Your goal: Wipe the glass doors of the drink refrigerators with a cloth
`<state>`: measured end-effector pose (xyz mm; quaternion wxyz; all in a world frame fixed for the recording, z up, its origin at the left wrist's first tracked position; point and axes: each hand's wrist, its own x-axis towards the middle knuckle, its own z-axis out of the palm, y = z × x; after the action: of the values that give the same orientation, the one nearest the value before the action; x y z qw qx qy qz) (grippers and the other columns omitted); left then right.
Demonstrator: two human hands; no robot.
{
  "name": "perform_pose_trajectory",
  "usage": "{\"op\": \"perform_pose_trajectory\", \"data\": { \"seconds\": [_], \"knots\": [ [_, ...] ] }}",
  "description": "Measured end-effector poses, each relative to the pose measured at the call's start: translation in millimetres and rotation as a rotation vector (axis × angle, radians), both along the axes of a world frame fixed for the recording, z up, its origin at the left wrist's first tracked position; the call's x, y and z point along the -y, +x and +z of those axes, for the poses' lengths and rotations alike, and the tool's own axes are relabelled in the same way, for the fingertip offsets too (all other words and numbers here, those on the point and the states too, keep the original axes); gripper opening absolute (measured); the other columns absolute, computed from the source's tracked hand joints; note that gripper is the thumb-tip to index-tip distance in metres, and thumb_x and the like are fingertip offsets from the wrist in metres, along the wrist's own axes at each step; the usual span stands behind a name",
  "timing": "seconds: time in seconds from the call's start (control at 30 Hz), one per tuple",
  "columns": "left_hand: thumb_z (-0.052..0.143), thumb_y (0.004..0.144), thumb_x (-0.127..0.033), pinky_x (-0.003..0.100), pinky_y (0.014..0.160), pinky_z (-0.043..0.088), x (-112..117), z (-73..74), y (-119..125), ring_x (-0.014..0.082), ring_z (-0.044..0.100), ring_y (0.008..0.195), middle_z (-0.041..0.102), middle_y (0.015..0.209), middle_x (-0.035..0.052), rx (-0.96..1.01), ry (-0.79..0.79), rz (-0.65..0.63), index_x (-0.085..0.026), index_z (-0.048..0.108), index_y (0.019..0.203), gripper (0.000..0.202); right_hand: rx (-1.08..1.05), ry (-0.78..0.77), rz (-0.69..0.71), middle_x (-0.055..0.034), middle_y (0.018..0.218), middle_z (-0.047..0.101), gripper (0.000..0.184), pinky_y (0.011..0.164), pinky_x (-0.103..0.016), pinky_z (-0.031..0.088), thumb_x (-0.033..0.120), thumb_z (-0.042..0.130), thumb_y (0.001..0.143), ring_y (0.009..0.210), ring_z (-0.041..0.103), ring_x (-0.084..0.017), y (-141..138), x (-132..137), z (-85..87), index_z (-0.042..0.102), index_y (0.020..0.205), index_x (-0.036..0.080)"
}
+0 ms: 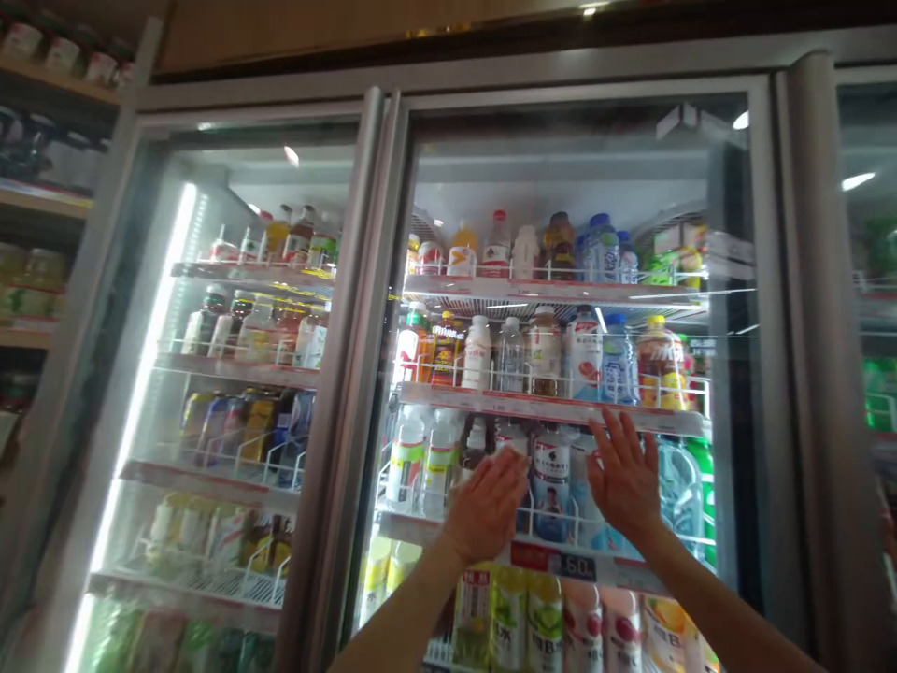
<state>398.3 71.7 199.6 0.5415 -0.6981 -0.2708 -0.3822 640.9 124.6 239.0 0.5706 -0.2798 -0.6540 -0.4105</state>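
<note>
Head view: nearest, the right hand (623, 477) is spread and grasping nothing, palm toward the glass door (581, 140). The left hand (485, 505) is flatter, fingers together, with something pale (517, 456) at its fingertips, perhaps a cloth; whether it is gripped I cannot tell. The glass door stands just beyond both hands, though contact is hard to judge. Bare fingers could smear it, and the pale thing could slip if merely pressed rather than pinched. Reflections (678, 121) across the pane could hide marks or mislead the eye about depth. Uneven pushing might jolt the metal frame (761, 280). Behind, bottles (551, 481) stand close together on shelves (547, 408), so a sharp knock could rattle or tip one.
</note>
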Motion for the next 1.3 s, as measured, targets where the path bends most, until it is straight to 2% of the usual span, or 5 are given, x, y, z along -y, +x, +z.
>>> {"op": "perform_pose_trajectory", "data": {
  "seconds": [0.5, 0.7, 0.93, 1.17, 1.3],
  "knots": [
    [0.043, 0.083, -0.027, 0.037, 0.11, 0.027, 6.7, -10.2, -23.3, 0.0227, 0.02, 0.139, 0.03, 0.148, 0.0059, -0.15, -0.052, -0.008, -0.015, 0.038, 0.135, 0.053, -0.011, 0.01, -0.006, -0.0049, 0.148, 0.031, 0.055, 0.111, -0.051, 0.013, 0.033, 0.038, 0.091, 0.138, 0.024, -0.024, 0.4, 3.5, -0.3, 0.022, 0.144, 0.031],
    [0.044, 0.084, -0.018, 0.047, 0.111, 0.022, 5.9, 28.6, -78.3, 0.0248, 0.01, 0.141, 0.019, 0.151, 0.0138, 0.603, 0.176, 0.053, -0.015, 0.02, 0.142, 0.063, -0.013, 0.012, -0.039, -0.0064, 0.148, 0.032, 0.057, 0.111, -0.051, 0.014, 0.031, 0.041, 0.09, 0.138, 0.024, -0.024, -0.9, 3.6, 0.0, 0.022, 0.144, 0.029],
    [0.044, 0.084, -0.033, 0.034, 0.112, 0.024, 19.6, -35.3, -50.2, 0.019, 0.02, 0.139, 0.033, 0.147, 0.005, -0.376, -0.146, 0.031, -0.02, 0.044, 0.129, 0.047, -0.009, -0.006, -0.02, -0.0052, 0.148, 0.03, 0.056, 0.112, -0.051, 0.012, 0.031, 0.039, 0.09, 0.138, 0.024, -0.025, 0.1, 4.3, -0.2, 0.023, 0.143, 0.029],
    [0.045, 0.084, -0.02, 0.047, 0.109, 0.026, 14.7, 4.6, -71.3, 0.0248, 0.009, 0.14, 0.019, 0.151, 0.0141, 0.434, 0.074, 0.134, -0.016, 0.017, 0.143, 0.065, -0.013, -0.001, -0.019, -0.0046, 0.15, 0.028, 0.057, 0.112, -0.049, 0.011, 0.03, 0.04, 0.089, 0.138, 0.023, -0.025, 0.0, 3.0, -1.3, 0.023, 0.144, 0.028],
    [0.044, 0.084, -0.031, 0.039, 0.11, 0.025, 6.5, 14.1, -46.0, 0.0222, 0.015, 0.14, 0.026, 0.149, 0.0109, -0.104, -0.038, 0.054, -0.018, 0.023, 0.142, 0.062, -0.007, -0.005, -0.006, -0.0037, 0.15, 0.027, 0.057, 0.112, -0.05, 0.011, 0.03, 0.039, 0.09, 0.138, 0.023, -0.024, 0.4, 4.0, -0.7, 0.021, 0.144, 0.03]
  ]
}}
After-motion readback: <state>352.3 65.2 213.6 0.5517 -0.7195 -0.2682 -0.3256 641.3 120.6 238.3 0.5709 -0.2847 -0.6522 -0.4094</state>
